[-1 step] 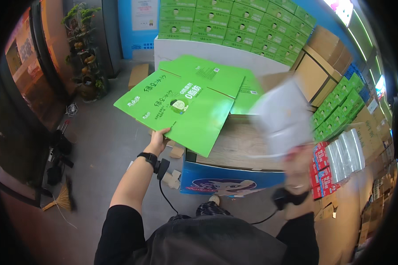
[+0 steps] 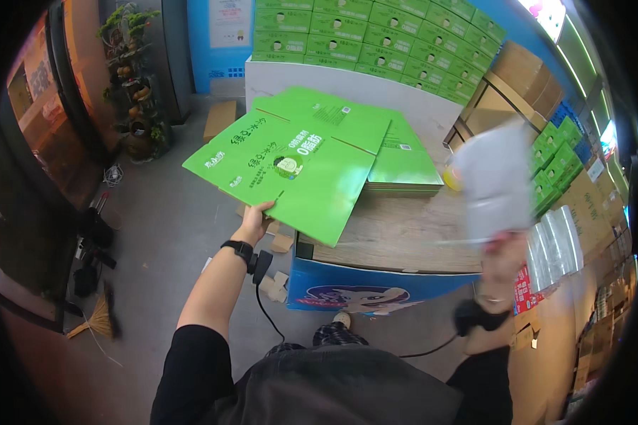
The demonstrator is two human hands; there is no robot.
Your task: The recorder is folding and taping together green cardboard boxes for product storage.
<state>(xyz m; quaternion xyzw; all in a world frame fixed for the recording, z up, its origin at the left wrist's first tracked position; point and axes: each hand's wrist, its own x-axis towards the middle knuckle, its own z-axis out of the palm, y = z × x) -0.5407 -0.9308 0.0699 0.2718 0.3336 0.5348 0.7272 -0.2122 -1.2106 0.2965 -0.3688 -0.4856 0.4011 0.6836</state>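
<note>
My left hand (image 2: 255, 224) grips the near edge of a flat green carton (image 2: 319, 191), thumb on top and fingers underneath. The carton lies tilted over a stack of flattened green cartons (image 2: 404, 159) on a wood-topped counter (image 2: 411, 230). In my right hand (image 2: 505, 261), out over the counter's right end, is a white flat packet (image 2: 496, 180). Motion smears both the packet and the hand, so its exact kind is unclear. A yellow round thing (image 2: 452, 177), partly behind the packet, sits by the stack's right corner.
Green boxes (image 2: 333, 46) are piled behind the counter. More green boxes (image 2: 546, 177), red boxes (image 2: 524, 290) and clear plastic-wrapped packs (image 2: 554, 244) stand at the right. Cardboard scraps (image 2: 273, 287) and a broom (image 2: 101, 315) lie on the floor. Cables hang from both wrists.
My right hand has swung to the right with the white packet, uncovering the yellow round thing and more of the stack. My left hand and the green carton have barely shifted.
</note>
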